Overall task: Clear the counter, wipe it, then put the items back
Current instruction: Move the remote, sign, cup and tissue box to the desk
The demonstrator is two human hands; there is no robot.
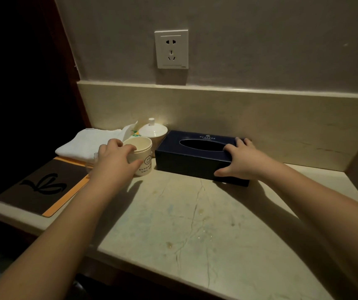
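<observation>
A pale stone counter [195, 224] carries stains and small spills near its middle. At the back stands a dark blue tissue box [191, 156]; my right hand [238, 159] grips its right end, thumb on the front face and fingers over the top. Left of the box is a cream mug [144, 158] with a smiley face. My left hand [115, 156] curls round the mug, fingers at its rim. Behind the mug stands a white lidded cup [153, 131]. A folded white towel [87, 144] lies at the back left.
A brown and orange mat [41, 189] with a black logo covers the counter's left end. A small paper packet [130, 128] leans behind the mug. A wall socket [171, 49] sits above the stone backsplash [260, 118]. Dark wood frames the left side.
</observation>
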